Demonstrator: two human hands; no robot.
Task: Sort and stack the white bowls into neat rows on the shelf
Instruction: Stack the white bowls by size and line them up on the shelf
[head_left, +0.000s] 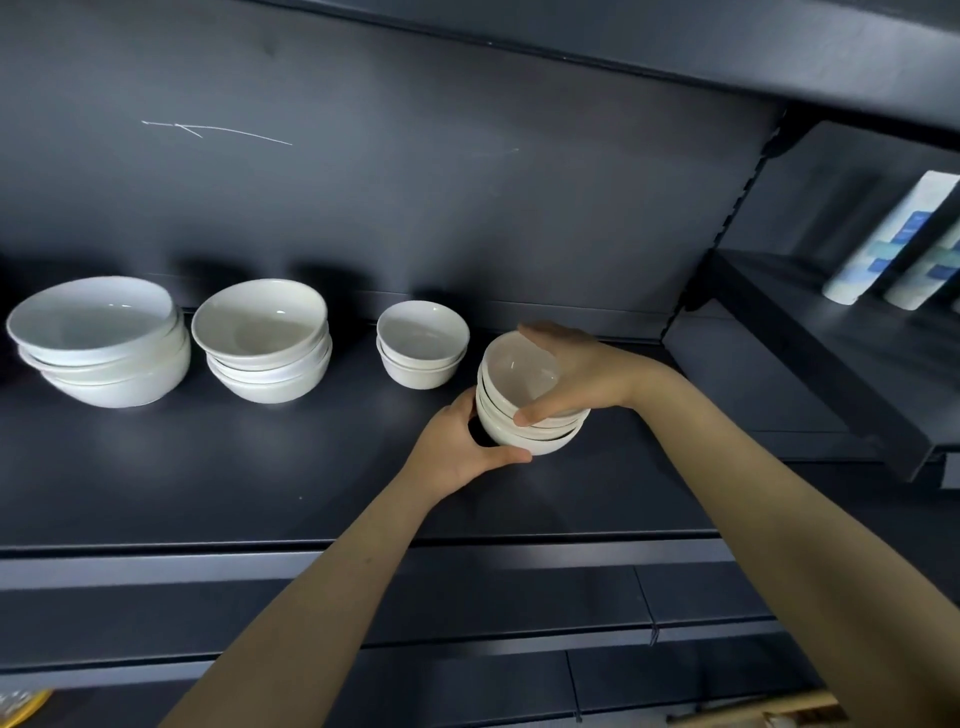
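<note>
Head view: left hand (457, 452) and right hand (576, 374) grasp the empty nested bowls (519, 376).

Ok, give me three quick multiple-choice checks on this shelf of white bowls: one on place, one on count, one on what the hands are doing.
1. Where along the dark metal shelf is the stack of small white ceramic bowls that is in the hands?
A. at the right end of the row
B. between the two widest stacks
C. at the far left

2. How many stacks of white bowls are in view?
A. two
B. four
C. six

3. How is that stack held?
A. by the left hand alone
B. no hand touches it
C. both hands grip it

Answers:
1 A: all the other stacks lie to its left.
2 B: the wide stack, the medium stack, the low small stack and the held one.
3 C: the left hand curls round its base and the right hand clasps its rim.
</note>
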